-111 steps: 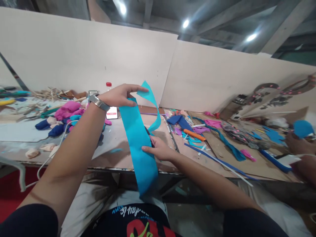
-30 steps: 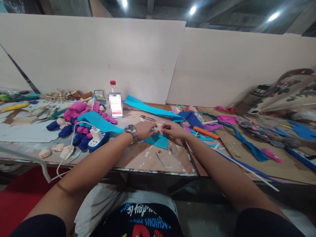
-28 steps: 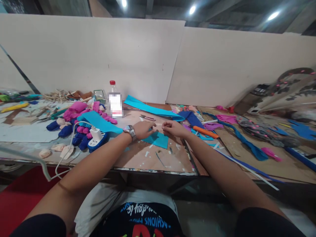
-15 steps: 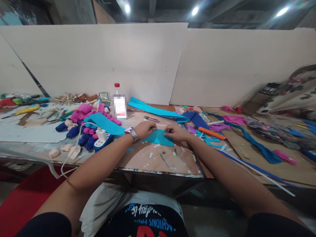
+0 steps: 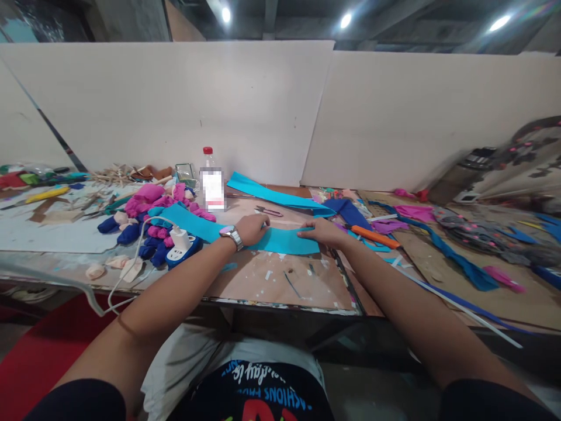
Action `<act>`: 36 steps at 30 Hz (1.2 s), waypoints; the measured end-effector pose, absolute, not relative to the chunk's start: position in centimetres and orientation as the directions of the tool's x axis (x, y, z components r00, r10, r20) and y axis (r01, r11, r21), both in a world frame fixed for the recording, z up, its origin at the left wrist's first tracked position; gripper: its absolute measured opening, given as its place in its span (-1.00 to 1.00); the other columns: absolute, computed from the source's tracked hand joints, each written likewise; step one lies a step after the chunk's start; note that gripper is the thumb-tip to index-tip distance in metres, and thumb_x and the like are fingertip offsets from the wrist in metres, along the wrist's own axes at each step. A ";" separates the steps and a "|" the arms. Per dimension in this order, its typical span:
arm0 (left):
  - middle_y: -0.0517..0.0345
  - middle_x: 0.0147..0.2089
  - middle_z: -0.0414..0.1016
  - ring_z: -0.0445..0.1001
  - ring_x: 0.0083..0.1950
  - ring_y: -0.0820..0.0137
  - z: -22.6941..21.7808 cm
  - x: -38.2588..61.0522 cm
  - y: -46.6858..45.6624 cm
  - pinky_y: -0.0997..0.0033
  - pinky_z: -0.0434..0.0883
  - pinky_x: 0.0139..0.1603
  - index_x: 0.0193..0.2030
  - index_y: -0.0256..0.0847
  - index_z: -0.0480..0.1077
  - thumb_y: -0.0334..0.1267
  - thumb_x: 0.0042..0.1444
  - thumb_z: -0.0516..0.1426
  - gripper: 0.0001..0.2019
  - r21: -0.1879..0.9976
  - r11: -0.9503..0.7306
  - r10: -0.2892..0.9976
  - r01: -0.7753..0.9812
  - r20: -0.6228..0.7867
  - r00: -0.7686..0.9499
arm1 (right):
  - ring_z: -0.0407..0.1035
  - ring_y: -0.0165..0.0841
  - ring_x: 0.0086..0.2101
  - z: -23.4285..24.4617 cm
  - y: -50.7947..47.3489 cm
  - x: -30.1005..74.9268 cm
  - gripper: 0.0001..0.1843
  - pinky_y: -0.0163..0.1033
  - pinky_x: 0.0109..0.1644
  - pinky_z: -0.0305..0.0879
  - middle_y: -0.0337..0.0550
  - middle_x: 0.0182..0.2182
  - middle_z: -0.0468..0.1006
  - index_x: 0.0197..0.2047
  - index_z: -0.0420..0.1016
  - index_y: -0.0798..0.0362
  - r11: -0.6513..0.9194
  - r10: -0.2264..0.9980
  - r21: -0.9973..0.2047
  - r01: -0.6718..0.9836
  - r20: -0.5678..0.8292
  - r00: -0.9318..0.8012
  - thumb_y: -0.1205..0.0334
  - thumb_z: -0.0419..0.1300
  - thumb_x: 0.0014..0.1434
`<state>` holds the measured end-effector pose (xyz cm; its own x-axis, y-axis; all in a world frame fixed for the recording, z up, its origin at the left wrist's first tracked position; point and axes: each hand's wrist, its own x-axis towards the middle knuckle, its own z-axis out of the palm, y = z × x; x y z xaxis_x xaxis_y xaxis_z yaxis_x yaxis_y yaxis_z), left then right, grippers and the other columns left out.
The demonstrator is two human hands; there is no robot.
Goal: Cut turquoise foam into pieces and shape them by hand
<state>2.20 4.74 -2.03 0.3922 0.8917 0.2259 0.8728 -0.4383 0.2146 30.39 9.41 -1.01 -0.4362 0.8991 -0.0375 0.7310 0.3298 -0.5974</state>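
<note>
A turquoise felt strip [image 5: 284, 241] lies flat on the worktable [image 5: 272, 280], running left towards a power strip. My left hand [image 5: 252, 228], with a wristwatch, rests on the strip's upper edge, fingers curled on the cloth. My right hand [image 5: 322, 231] presses flat on the strip's right end, fingers stretched out. A second, longer turquoise strip [image 5: 272, 196] lies behind them near the wall. Small scissors [image 5: 267, 211] lie just beyond my hands.
A bottle with a red cap [image 5: 211, 181] stands at the back. Pink and blue felt pieces [image 5: 144, 213] and a blue power strip with a white plug [image 5: 179, 245] lie left. An orange cutter [image 5: 372, 236] and more felt scraps lie right.
The strip I held up in the air now lies on the table. Over the last second my hands moved apart along it and spread it out flat to the right.
</note>
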 end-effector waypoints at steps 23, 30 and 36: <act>-0.04 0.22 0.52 0.42 0.28 0.17 -3.7 3.1 4.8 0.10 0.34 0.35 0.19 -0.15 0.45 -0.29 0.21 0.14 -0.60 0.276 -0.696 0.717 0.663 0.304 0.627 | 0.52 -0.21 -0.28 -1.4 9.2 29.5 -0.70 -0.23 -0.21 0.29 -0.07 -0.28 0.69 -0.14 0.67 0.08 0.446 0.894 -0.275 0.852 0.087 -0.440 0.06 0.29 0.18; 0.03 0.23 0.55 0.44 0.28 0.19 -3.9 3.4 4.9 0.08 0.33 0.39 0.17 -0.14 0.48 -0.42 0.10 0.09 -0.52 0.263 -0.729 0.684 0.632 0.312 0.659 | 0.50 -0.30 -0.34 -2.2 8.4 28.4 -0.77 -0.29 -0.27 0.28 -0.12 -0.35 0.67 -0.22 0.64 0.09 0.527 0.843 -0.420 0.739 0.142 -0.520 0.11 0.30 0.17; 0.00 0.33 0.47 0.38 0.36 0.13 -4.5 3.6 4.9 0.00 0.30 0.43 0.22 -0.12 0.45 -0.20 0.23 0.09 -0.57 0.250 -0.750 0.661 0.612 0.307 0.685 | 0.45 -0.34 -0.39 -2.5 8.4 28.4 -0.80 -0.30 -0.32 0.22 -0.13 -0.39 0.65 -0.28 0.63 0.10 0.555 0.832 -0.410 0.724 0.259 -0.491 0.12 0.34 0.15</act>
